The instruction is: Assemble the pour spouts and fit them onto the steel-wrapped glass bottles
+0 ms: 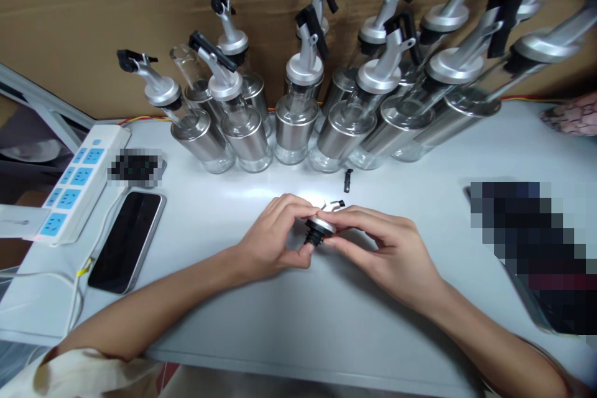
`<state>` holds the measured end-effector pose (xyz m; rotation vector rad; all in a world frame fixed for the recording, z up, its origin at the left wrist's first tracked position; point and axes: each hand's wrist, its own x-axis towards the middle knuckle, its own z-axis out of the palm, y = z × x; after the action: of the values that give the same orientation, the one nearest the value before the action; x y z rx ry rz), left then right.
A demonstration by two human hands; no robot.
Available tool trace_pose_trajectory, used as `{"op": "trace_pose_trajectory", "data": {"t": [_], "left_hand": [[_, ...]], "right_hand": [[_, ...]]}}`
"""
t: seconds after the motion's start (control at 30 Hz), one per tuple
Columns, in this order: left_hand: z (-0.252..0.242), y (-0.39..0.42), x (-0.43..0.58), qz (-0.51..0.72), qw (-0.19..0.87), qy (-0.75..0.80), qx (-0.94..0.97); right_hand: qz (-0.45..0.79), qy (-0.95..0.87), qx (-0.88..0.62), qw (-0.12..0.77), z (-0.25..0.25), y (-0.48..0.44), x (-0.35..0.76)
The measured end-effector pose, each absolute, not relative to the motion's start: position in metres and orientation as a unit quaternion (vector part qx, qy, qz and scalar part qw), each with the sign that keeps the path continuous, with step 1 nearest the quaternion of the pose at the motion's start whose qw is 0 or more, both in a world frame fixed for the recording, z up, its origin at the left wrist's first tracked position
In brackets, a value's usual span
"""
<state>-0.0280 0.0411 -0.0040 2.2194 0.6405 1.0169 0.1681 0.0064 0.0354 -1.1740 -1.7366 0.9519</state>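
Counter [242, 336], pale and shiny, spreads out below, with a brown wall [69, 18] behind it. Glass and metal bottles [296, 121] stand in rows by the wall, and red and yellow wires [145, 117] run behind them. On the left are a white power strip [83, 189] with blue sockets, a white cord [73, 292] and a phone [127, 242] with a dark screen.

The left hand [270, 236] and the right hand [396, 249] are close together in the middle, both pinching one metal pouring top [321, 225] above the counter. A little black piece [347, 181] lies just past it.

Fingers cover bits of the pouring top. Big squares hide much of a large dark thing [536, 255] on the right and a small dark thing [135, 166] by the power strip. The bottles at the far right are cut off, and so is a pink, bumpy thing [573, 115]; I can't tell what it is.
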Motion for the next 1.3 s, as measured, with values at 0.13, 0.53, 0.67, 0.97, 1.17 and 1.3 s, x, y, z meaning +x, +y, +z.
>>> {"op": "trace_pose_trajectory", "data": {"t": [0.13, 0.53, 0.67, 0.97, 1.17, 1.3], "left_hand": [[-0.003, 0.041, -0.028, 0.375, 0.294, 0.235, 0.847], [0.000, 0.044, -0.028, 0.366, 0.335, 0.247, 0.832], [0.003, 0.044, -0.029, 0.351, 0.330, 0.252, 0.839], [0.006, 0.042, -0.029, 0.349, 0.325, 0.220, 0.851], [0.006, 0.041, -0.030, 0.318, 0.334, 0.207, 0.863], [0.009, 0.040, -0.030, 0.276, 0.322, 0.260, 0.867]], "right_hand": [[0.379, -0.680, -0.471, 0.414, 0.034, 0.006, 0.167], [0.404, -0.659, -0.494, 0.399, 0.038, 0.004, 0.163], [0.456, -0.627, -0.508, 0.375, 0.038, 0.002, 0.162], [0.526, -0.599, -0.496, 0.344, 0.040, 0.007, 0.162], [0.556, -0.585, -0.483, 0.340, 0.037, 0.007, 0.160], [0.569, -0.571, -0.489, 0.335, 0.037, 0.007, 0.160]]}}
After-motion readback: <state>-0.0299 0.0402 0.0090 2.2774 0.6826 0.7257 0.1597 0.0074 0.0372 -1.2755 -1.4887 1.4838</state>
